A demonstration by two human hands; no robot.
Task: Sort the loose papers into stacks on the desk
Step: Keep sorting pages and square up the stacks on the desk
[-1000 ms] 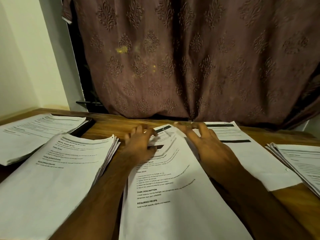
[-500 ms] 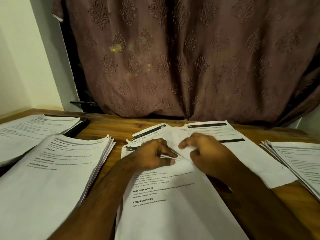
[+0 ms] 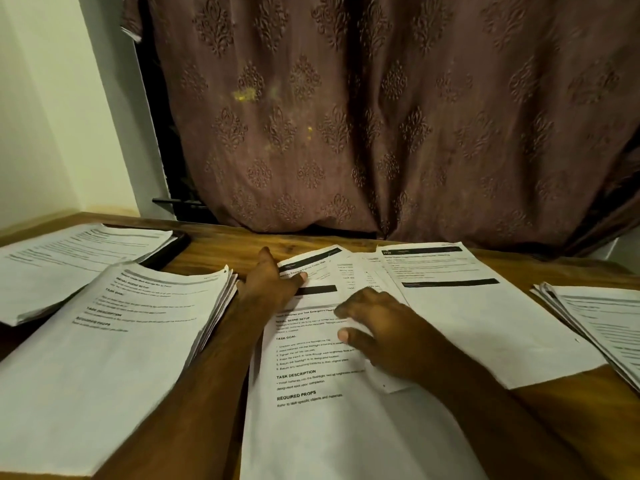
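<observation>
left hand: grip released, flat on loose papers | right hand: grip released, resting on papers | worktop: thick stack left

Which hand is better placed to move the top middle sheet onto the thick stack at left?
Probably the left hand: it rests beside the thick stack. The right hand lies flat on the top middle sheet, farther away.

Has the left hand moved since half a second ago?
Yes. The left hand has slid toward the thick stack, away from the right hand.
</observation>
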